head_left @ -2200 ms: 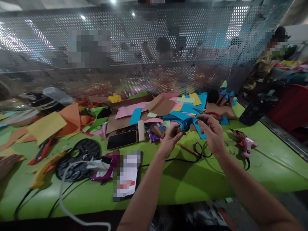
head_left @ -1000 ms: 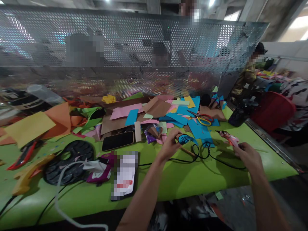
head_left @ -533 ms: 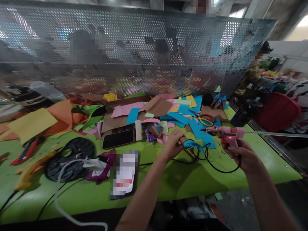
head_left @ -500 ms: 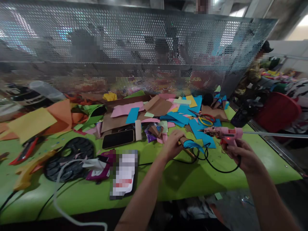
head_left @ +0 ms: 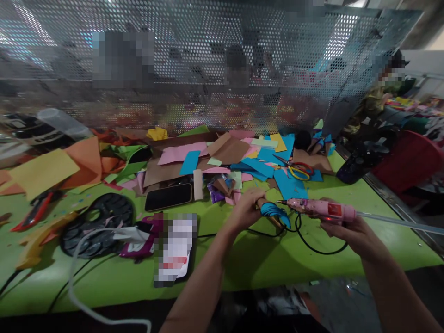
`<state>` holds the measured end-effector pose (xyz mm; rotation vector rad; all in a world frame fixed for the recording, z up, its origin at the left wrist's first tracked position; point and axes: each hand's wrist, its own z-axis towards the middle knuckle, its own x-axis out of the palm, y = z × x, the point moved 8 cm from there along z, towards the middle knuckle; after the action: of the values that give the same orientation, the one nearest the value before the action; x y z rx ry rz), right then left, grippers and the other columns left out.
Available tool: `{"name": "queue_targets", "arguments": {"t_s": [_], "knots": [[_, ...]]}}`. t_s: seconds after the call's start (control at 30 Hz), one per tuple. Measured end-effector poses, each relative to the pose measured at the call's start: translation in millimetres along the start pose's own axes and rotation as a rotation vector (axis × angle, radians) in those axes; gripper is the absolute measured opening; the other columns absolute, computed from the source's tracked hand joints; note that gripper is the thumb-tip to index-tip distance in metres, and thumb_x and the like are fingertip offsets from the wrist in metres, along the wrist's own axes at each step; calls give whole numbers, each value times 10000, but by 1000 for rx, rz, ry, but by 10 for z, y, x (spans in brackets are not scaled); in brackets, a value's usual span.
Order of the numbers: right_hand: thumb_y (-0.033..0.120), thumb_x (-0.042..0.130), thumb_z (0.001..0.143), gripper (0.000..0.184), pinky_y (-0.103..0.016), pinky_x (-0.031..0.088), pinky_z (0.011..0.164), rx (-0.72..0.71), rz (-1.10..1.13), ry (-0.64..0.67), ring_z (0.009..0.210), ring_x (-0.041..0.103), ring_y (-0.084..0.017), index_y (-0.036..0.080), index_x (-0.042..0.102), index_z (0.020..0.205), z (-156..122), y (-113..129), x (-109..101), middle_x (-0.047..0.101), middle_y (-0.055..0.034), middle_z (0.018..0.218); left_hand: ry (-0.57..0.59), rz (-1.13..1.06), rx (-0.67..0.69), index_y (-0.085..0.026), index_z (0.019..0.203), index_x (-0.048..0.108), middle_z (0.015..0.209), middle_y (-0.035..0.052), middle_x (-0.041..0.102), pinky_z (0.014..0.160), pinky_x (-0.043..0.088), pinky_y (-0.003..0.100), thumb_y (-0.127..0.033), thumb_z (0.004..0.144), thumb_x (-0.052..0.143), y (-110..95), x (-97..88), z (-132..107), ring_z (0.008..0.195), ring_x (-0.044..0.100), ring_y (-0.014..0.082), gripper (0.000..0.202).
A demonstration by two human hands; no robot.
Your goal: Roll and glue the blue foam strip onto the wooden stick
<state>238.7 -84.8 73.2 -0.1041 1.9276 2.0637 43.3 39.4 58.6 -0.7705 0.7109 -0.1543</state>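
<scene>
My left hand (head_left: 248, 208) is closed round a brown and blue foam piece (head_left: 274, 212) whose blue side is layered in curved strips. In my right hand (head_left: 354, 233) is a pink hot glue gun (head_left: 319, 209) with a small red light lit, a clear glue stick (head_left: 385, 221) running out of its back end. The gun's nozzle points left, close to the blue strips; whether it touches them I cannot tell. A black cord (head_left: 319, 252) loops below the gun. Beyond my hands lie scissors (head_left: 298, 171) with red and yellow handles on blue foam sheets (head_left: 289, 185).
On the green table (head_left: 277, 268) lie a dark phone (head_left: 169, 197), a second phone (head_left: 176, 249), a black palette tray (head_left: 100, 222), a yellow glue gun (head_left: 45, 238) and a red-handled cutter (head_left: 36, 212). A perforated metal panel (head_left: 194, 60) stands behind. A dark tumbler (head_left: 360, 159) is at right.
The glue gun has moved left and down toward the blue strips, and its body has tilted over. The left hand keeps the foam piece in nearly the same place. The view shifted slightly.
</scene>
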Motion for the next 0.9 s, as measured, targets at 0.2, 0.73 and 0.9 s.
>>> {"name": "queue_targets", "arguments": {"t_s": [0.2, 0.73, 0.9], "knots": [[422, 748, 782, 299, -281, 539, 651, -46, -77, 57, 800, 655, -220, 256, 686, 1023, -9, 5, 12, 708, -34, 887, 11, 5, -2, -195, 662, 422, 663, -13, 488, 675, 321, 277, -79, 749, 525, -26, 0, 4, 689, 450, 143, 178], [378, 567, 927, 191, -334, 443, 726, -155, -259, 250, 870, 579, -238, 242, 607, 1055, 29, 352, 224, 629, -53, 969, 41, 4, -5, -196, 657, 412, 658, -19, 471, 650, 309, 273, -91, 743, 512, -38, 21, 4, 669, 434, 135, 168], [368, 565, 925, 179, -327, 447, 699, -209, -324, 232, 819, 577, -222, 239, 618, 1038, 22, 424, 236, 625, -53, 921, 39, -3, -6, -196, 657, 409, 659, -17, 469, 657, 308, 275, -93, 750, 507, -66, 7, 7, 671, 433, 138, 170]]}}
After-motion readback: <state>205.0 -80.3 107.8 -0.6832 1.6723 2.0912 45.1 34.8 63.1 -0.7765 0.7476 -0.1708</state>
